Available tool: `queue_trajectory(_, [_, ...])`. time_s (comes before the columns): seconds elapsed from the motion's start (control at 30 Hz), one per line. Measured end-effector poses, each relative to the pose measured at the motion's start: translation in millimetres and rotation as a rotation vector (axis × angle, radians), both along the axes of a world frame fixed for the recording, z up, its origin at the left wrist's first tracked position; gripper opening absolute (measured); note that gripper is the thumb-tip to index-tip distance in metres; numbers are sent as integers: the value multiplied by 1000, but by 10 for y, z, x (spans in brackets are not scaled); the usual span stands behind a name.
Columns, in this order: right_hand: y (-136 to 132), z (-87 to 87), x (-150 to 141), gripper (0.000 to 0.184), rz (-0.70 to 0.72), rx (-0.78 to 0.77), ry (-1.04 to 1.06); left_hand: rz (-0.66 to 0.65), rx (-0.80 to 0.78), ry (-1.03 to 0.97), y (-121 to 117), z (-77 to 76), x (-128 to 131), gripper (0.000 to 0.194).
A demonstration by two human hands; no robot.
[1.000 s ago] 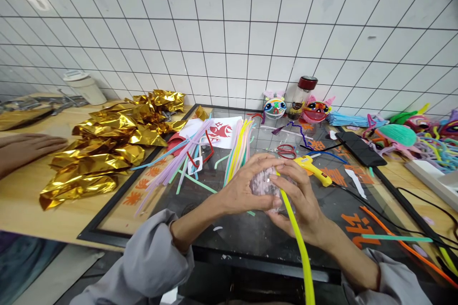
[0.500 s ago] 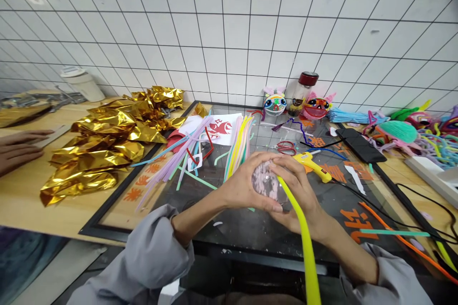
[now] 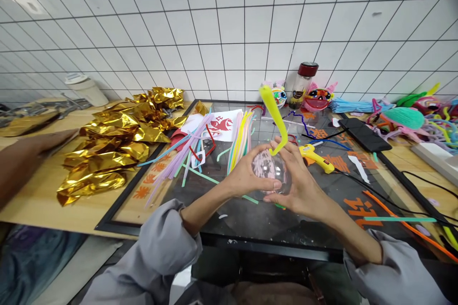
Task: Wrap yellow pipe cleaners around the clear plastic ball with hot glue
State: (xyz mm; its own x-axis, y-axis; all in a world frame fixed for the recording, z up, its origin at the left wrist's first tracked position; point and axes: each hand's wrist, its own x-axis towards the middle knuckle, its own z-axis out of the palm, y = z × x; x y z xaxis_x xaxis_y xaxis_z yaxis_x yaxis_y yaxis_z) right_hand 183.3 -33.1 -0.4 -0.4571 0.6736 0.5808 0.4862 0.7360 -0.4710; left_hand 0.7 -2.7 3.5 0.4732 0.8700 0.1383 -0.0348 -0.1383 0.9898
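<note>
Between my two hands is a clear plastic ball point(image 3: 269, 171) with pinkish-white patches inside. My left hand point(image 3: 246, 176) wraps its left side, thumb across the front. My right hand point(image 3: 298, 176) grips the right side, fingers over the top. A bright yellow pipe cleaner point(image 3: 275, 116) rises from the top of the ball near my right fingertips and leans up and to the left. How its lower end is fixed is hard to see. A yellow hot glue gun point(image 3: 317, 158) lies just right of my right hand.
Bundled pipe cleaners point(image 3: 240, 138) and a red paper-cut sheet point(image 3: 223, 126) lie behind my left hand. Crumpled gold foil point(image 3: 114, 140) covers the left side. A co-worker's arm point(image 3: 32, 157) reaches in there. A jar point(image 3: 303, 86), finished pig-like ornaments point(image 3: 317, 97) and a phone point(image 3: 365, 133) stand or lie behind.
The ball has been turned in my hands. The yellow pipe cleaner, which hung down toward me, now points up and away. The co-worker's arm has reached further in.
</note>
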Motion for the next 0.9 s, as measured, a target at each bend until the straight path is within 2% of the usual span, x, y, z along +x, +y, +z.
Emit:
queue_trajectory(0.23, [27,99,24,104,49,-93,89,30,-96,-94,15,-9,3,82])
queue_trajectory(0.47, [99,172,61,67,133,-459,564,56,-304,-275,34,64,-24,72])
queue_trajectory(0.53, [127,159,78,62,134,-516,639,51,-366,-327,53,68,-35,70])
queue_trajectory(0.73, [157,80,89,74,108,-563,555,-29,-485,-416,118,36,-72,73])
queue_trajectory(0.9, [150,35,47,65,112,-541,525,-65,-515,-412,129,15,-78,75])
